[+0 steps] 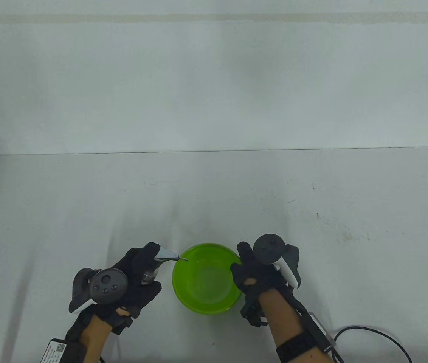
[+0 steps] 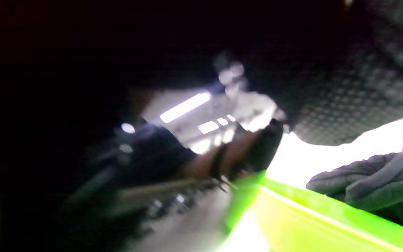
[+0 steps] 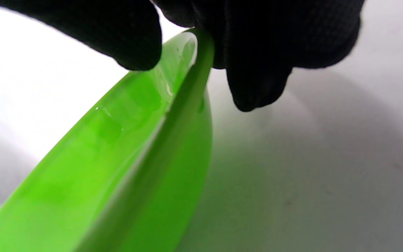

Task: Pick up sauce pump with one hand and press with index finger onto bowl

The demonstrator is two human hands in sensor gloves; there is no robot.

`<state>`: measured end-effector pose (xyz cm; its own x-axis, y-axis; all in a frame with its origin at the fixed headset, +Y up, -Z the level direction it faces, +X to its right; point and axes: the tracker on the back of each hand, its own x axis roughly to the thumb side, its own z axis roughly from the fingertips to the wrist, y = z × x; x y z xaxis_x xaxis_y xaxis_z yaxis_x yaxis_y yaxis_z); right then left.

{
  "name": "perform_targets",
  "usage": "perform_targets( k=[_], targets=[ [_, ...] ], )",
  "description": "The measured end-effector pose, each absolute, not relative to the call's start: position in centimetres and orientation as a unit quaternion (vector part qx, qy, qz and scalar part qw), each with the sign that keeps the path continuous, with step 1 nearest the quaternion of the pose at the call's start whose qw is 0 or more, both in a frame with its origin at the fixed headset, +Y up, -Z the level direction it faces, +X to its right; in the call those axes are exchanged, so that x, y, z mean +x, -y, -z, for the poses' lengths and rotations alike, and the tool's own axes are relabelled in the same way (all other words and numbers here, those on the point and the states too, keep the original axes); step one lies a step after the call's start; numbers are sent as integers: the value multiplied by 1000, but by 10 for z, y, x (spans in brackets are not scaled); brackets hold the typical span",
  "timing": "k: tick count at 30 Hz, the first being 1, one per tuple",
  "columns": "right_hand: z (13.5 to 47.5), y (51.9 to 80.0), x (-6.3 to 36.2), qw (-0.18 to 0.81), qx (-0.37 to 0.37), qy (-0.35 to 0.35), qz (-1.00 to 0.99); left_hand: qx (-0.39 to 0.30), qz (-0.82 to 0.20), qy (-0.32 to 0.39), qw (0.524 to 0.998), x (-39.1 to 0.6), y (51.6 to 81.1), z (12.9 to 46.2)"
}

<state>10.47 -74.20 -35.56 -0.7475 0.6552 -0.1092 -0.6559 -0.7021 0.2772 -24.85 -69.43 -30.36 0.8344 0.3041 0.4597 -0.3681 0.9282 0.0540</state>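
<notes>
Fingers (image 1: 138, 264) of the left hand (image 1: 123, 283) wrap round the sauce pump (image 1: 157, 264) at lower left of centre in the table view, w/ 1 finger laid on top of the pump head. Pump's silver spout (image 1: 171, 258) runs roughly horizontal in the frame, long axis left-to-right, tip pointing right and just over the left rim of the green bowl (image 1: 183, 298). Pump body is mostly hidden under the glove; only a bit of silver collar shows. Left wrist view is dark and blurred; the bowl's green rim (image 2: 327, 210) sits at lower right there.

Right hand (image 1: 259, 276) grips the bowl's right rim: in the right wrist view the thumb (image 3: 117, 35) sits inside the rim and the other fingers (image 3: 257, 70) outside, pinching the wall (image 3: 173, 147) between them. Bowl stands on the white table (image 1: 236, 196), low centre of the table view, between the 2 hands. Some clear liquid glints inside it.

A black cable (image 1: 372, 332) loops at lower right by the right forearm.
</notes>
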Motion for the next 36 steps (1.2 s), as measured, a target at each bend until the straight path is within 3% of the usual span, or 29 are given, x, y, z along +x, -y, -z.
perform_targets(
  k=[16, 26, 36],
  targets=[
    [347, 724, 128, 420, -24, -67, -905, 34, -129, 206, 969, -243, 697, 307],
    [347, 723, 131, 428, -27, -61, -901, 33, -109, 214, 970, -232, 699, 305],
    [347, 723, 131, 429, -27, -63, -901, 44, -159, 244, 956, -234, 697, 304]
  ],
)
